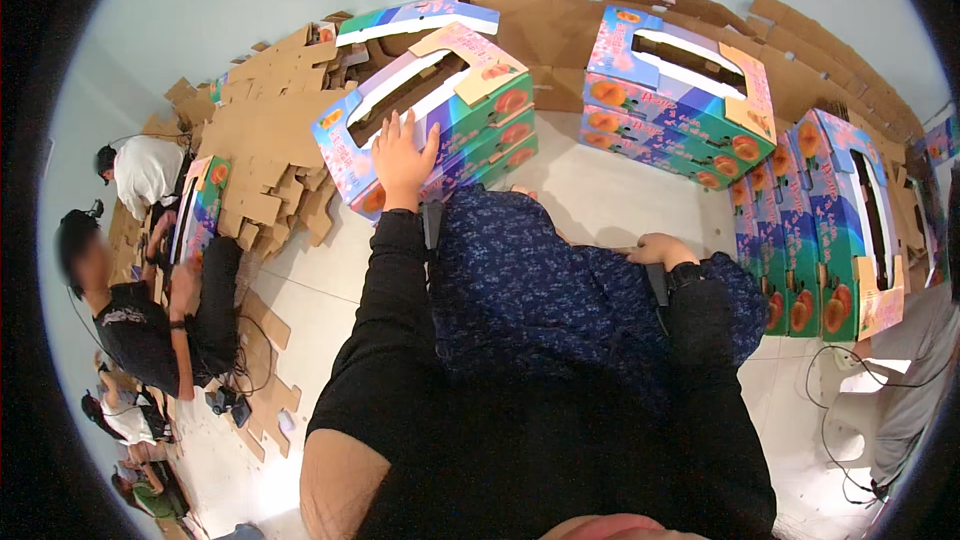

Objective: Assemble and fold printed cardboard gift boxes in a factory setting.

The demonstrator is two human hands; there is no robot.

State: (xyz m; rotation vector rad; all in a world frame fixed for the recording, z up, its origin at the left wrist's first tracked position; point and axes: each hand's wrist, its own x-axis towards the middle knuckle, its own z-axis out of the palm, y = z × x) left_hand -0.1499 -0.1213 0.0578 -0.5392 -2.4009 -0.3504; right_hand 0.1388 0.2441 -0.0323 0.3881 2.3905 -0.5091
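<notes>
The left hand [402, 162] lies flat, fingers spread and gripping nothing, on the near stack of printed fruit cartons [440, 110] ahead left. The right hand [662, 249] rests loosely curled on the knee, empty. Judged step: steadying the stack; next needs a firm two-handed hold.

My left hand [402, 162] lies flat, fingers spread, on the side of a stack of colourful fruit cartons [430, 115]. My right hand [662, 250] rests curled on my blue patterned lap. A second carton stack [680, 105] stands well apart, with flat brown cardboard [265, 140] piled on the floor [600, 195].
</notes>
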